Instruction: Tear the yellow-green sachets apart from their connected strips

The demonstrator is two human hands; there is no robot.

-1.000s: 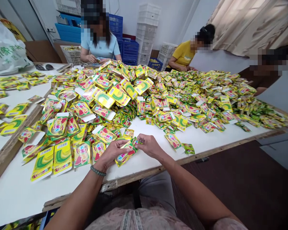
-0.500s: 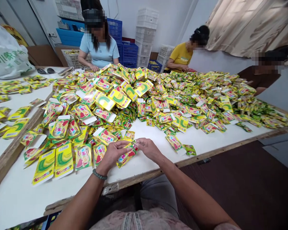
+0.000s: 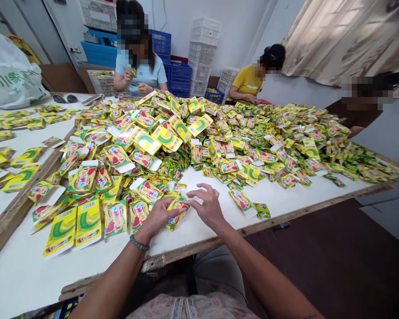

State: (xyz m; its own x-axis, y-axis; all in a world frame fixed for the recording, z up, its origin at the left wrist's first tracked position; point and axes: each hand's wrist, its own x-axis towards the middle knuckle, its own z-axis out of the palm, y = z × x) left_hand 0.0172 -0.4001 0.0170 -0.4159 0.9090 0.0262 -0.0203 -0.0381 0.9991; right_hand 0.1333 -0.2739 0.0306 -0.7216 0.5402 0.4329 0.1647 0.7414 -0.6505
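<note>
My left hand (image 3: 158,217) grips a yellow-green packet (image 3: 176,215) with red print, held low over the white table (image 3: 20,266) near its front edge. A green bead bracelet (image 3: 138,243) circles that wrist. My right hand (image 3: 208,206) is just to the right of the packet, fingers spread and stretched toward the pile, index finger near the packet's top. A large heap of similar yellow and green packets (image 3: 193,133) covers the table behind both hands. Flat yellow cartons (image 3: 86,219) lie to the left of my left hand.
Three people sit at the far and right sides: one in a light blue shirt (image 3: 139,71), one in yellow (image 3: 248,82), one at the right edge (image 3: 359,110). Stacked white crates (image 3: 202,48) and blue crates (image 3: 179,73) stand behind. A white plastic bag (image 3: 13,79) sits far left.
My right hand let go of the packet and opened, fingers stretching forward. My left hand lowered the packet toward the table. The person in blue raised a hand.
</note>
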